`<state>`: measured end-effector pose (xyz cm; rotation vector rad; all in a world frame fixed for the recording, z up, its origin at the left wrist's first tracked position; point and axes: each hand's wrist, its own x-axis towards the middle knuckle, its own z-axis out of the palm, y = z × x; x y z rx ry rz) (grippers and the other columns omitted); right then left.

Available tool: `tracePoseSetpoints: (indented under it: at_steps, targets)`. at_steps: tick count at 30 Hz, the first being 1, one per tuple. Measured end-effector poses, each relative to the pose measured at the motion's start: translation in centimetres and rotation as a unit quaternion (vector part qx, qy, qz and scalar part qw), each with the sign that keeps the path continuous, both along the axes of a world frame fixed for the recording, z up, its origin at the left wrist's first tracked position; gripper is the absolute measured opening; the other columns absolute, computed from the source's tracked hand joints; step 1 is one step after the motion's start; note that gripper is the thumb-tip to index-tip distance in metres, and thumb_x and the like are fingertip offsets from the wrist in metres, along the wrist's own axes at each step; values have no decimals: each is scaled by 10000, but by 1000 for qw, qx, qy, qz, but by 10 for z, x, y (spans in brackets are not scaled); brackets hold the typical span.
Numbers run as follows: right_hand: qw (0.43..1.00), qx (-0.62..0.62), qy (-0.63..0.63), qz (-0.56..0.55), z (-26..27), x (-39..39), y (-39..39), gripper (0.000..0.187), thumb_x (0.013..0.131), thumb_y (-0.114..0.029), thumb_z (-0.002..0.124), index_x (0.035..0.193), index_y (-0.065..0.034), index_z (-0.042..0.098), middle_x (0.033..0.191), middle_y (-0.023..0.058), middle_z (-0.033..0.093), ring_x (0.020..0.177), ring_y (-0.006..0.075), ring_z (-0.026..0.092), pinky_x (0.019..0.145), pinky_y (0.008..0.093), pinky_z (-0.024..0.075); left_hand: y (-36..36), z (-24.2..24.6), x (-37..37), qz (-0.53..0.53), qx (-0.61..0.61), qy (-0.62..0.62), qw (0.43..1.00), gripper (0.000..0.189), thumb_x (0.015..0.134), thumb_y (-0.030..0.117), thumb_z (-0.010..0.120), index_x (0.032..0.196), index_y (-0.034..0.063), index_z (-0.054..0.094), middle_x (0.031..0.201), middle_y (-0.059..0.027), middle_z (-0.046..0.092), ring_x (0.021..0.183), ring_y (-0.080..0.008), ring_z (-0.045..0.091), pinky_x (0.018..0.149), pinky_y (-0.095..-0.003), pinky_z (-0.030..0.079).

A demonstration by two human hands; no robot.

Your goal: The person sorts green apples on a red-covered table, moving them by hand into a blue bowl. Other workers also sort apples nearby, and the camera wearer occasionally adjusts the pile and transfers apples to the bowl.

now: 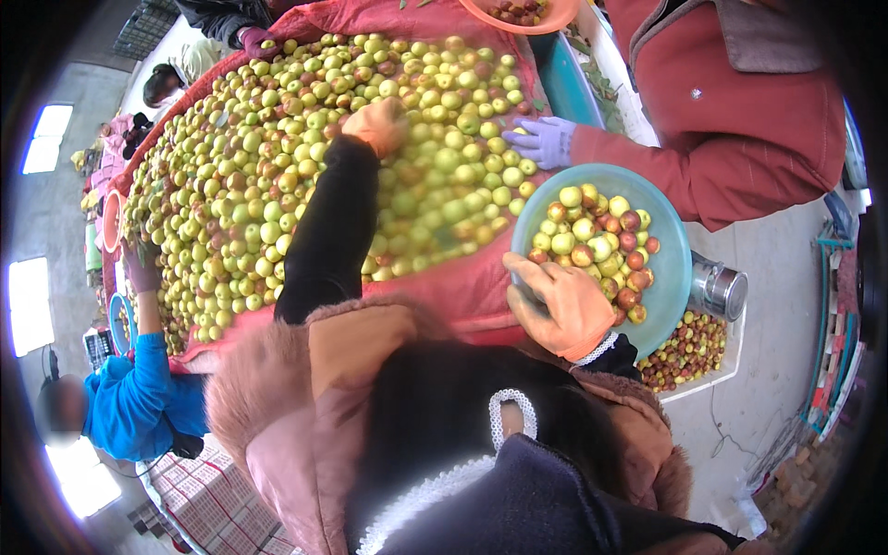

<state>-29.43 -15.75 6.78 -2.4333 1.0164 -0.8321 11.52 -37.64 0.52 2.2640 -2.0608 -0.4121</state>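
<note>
A broad heap of green and reddish-brown jujubes (263,152) covers a table lined with red cloth (472,291). My left hand (378,128), in an orange glove, reaches into the middle of the heap; its fingers are bunched, and what lies under them is hidden. The fruit just to its right looks blurred. My right hand (562,305), also orange-gloved, is at the near left rim of a translucent blue plastic bowl (669,277), thumb and fingers over the edge. Redder and mixed jujubes (590,243) lie inside that bowl.
A co-worker's purple-gloved hand (544,142) rests at the heap's right edge. Another co-worker in blue (132,395) reaches in from the left. A metal canister (718,286) stands beside the bowl, above a white crate of jujubes (683,354). An orange basin (520,17) sits at the far edge.
</note>
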Motion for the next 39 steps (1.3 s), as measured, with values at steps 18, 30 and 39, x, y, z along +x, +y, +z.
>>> tracePoseSetpoints:
  at_steps: [18,30,39]
  targets:
    - [999,22,-11,-24,8,4,0,482,930,-65,929,1397,-14,821,1029,160,812,777,380,766,690,497,624,-68,-37,-77,-162,193,-132,959,570,984,194,840,1537,71,775,1429,-217,851,1287,-410,840,1050,-516,681]
    - [999,40,5,-19,11,2,3,433,1028,-216,853,1442,-99,812,1034,246,809,848,438,805,755,539,643,-6,-19,-51,-242,120,-99,958,377,983,248,806,1335,123,859,1218,-227,871,1232,-437,831,1057,-544,660]
    - [997,-15,77,8,-5,2,3,437,1042,-319,819,1424,-107,831,1057,247,808,829,414,780,743,550,632,73,48,-136,-162,-120,318,926,506,1047,270,792,1512,70,797,1200,-237,879,1040,-405,872,964,-503,681]
